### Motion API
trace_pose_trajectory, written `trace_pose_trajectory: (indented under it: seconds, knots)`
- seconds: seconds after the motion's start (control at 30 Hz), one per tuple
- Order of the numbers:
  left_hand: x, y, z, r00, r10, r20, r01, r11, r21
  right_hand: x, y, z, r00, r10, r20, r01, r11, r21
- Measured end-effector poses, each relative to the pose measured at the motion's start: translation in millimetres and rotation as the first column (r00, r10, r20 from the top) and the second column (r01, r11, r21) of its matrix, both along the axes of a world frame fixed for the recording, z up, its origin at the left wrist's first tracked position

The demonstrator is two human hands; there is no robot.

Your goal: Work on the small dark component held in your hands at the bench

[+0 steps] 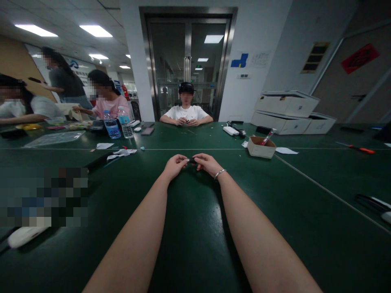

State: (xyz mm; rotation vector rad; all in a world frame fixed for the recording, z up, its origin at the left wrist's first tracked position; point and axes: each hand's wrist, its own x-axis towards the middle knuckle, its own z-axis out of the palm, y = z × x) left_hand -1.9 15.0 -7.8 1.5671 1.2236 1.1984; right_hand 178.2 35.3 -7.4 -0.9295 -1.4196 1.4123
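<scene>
Both my forearms stretch forward over the dark green table (189, 228). My left hand (174, 165) and my right hand (207, 162) meet at the middle of the table, fingers curled. Between their fingertips they pinch a small dark object (192, 160), too small to name. A thin bracelet (219, 173) circles my right wrist.
A small open cardboard box (261, 147) with a red-handled tool stands right of my hands. Two water bottles (118, 124) and scraps of paper (122, 153) lie at the left. A person sits across the table (186, 114); other people work at far left. White boxes (287, 110) stack at back right.
</scene>
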Motion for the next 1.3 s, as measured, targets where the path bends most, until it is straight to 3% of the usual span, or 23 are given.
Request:
trace_pose_trajectory:
  seconds: [0.13, 0.27, 0.33, 0.47, 0.53, 0.7, 0.87, 1.3]
  knots:
    - [-0.3, 0.6, -1.7, 0.985, 0.061, -0.159, -0.063, 0.998, -0.007, -0.1, 0.8, 0.2, 0.999, 0.033, 0.015, -0.033, 0.999, 0.012]
    - [-0.9, -0.8, -0.4, 0.910, 0.160, -0.384, -0.149, 0.987, 0.059, 0.0, -0.9, 2.1, 0.998, 0.061, 0.033, -0.061, 0.998, 0.024]
    - [-1.5, -0.6, 0.6, 0.891, 0.209, -0.402, -0.208, 0.977, 0.047, 0.8, -2.4, 3.1, 0.998, 0.066, 0.024, -0.066, 0.998, 0.022]
    - [-3.0, 2.0, 0.6, 0.911, 0.292, -0.291, -0.315, 0.949, -0.032, 2.5, -4.1, 3.8, 0.996, 0.043, -0.084, -0.043, 0.999, 0.007]
    - [-3.2, 2.4, 0.6, 0.907, 0.286, -0.308, -0.308, 0.951, -0.027, 2.1, -4.1, 4.0, 0.995, 0.032, -0.094, -0.032, 0.999, 0.005]
    - [-1.0, -1.6, 3.9, 0.845, 0.244, -0.476, -0.248, 0.967, 0.056, -1.8, -4.0, 5.3, 0.996, 0.063, 0.059, -0.065, 0.998, 0.025]
    - [2.0, -6.7, 8.3, 0.818, 0.216, -0.534, -0.223, 0.973, 0.052, -2.1, -5.1, 6.1, 0.996, 0.069, 0.062, -0.071, 0.997, 0.021]
    - [2.4, -9.4, 10.8, 0.853, 0.186, -0.487, -0.227, 0.974, -0.024, 0.0, -7.1, 7.0, 0.994, 0.105, 0.035, -0.106, 0.994, 0.009]
